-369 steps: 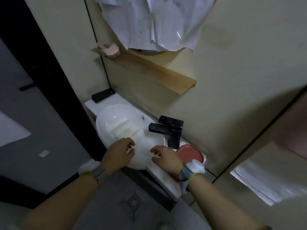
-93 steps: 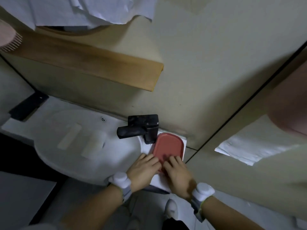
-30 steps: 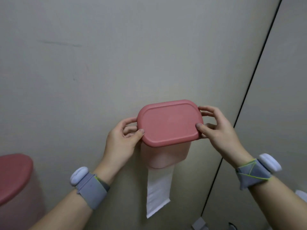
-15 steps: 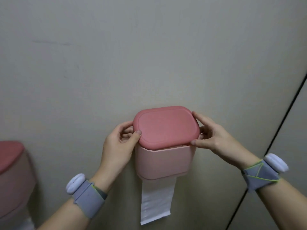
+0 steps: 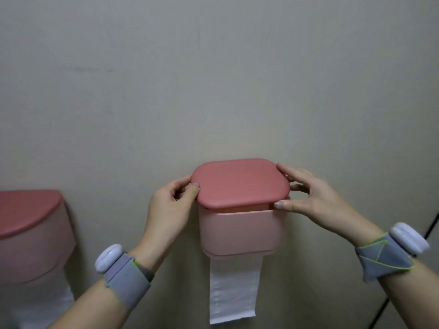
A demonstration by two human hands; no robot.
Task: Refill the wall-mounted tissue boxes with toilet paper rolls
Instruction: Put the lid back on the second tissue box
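Pink lid (image 5: 240, 182) between left grip (image 5: 169, 205) and right grip (image 5: 311, 198), atop box (image 5: 240, 232).

Beige wall (image 5: 213, 79), two pink boxes (image 5: 240, 231).

Two pink tissue boxes (image 5: 240, 229) (image 5: 33, 238), two hands (image 5: 166, 210) (image 5: 318, 203), two wristbands (image 5: 126, 283) (image 5: 384, 257).

pink wall box (image 5: 240, 230), lid (image 5: 240, 182) tilted, paper (image 5: 234, 295) hanging
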